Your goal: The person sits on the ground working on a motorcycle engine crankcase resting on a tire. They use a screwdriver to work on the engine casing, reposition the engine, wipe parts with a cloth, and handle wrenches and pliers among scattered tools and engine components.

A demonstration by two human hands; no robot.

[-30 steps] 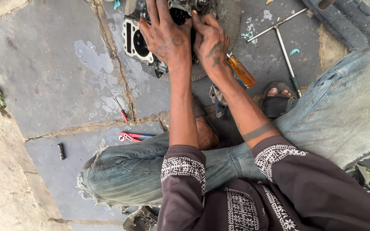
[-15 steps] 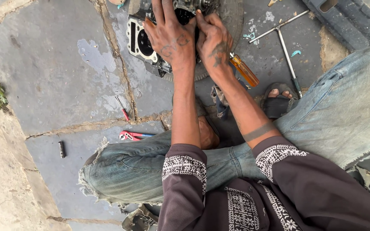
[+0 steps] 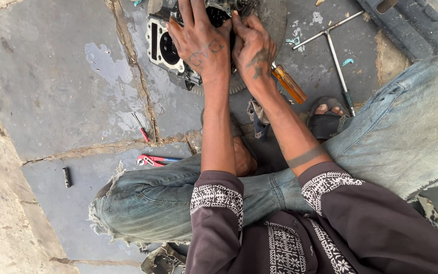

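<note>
A dark metal engine part [image 3: 166, 48] with a round bore and a pale gasket face lies on the grey stone floor at the top of the view. My left hand [image 3: 198, 43] lies over its top with the fingers spread and gripping it. Close beside it, my right hand [image 3: 253, 50] curls its fingers onto the same part. An orange-handled screwdriver [image 3: 290, 84] sticks out from under my right wrist; I cannot tell whether the hand holds it. The middle of the part is hidden by both hands.
A T-handle wrench [image 3: 330, 36] lies at the upper right, near a black tyre [image 3: 406, 23]. Red pliers [image 3: 153, 161], a thin red-tipped tool [image 3: 141, 128] and a short black cylinder [image 3: 67, 177] lie left of my jeans-clad knee [image 3: 143, 198]. My sandalled foot [image 3: 328, 115] rests at the right.
My right hand has closed in against my left hand on the engine part. The screwdriver and the floor tools stay where they were.
</note>
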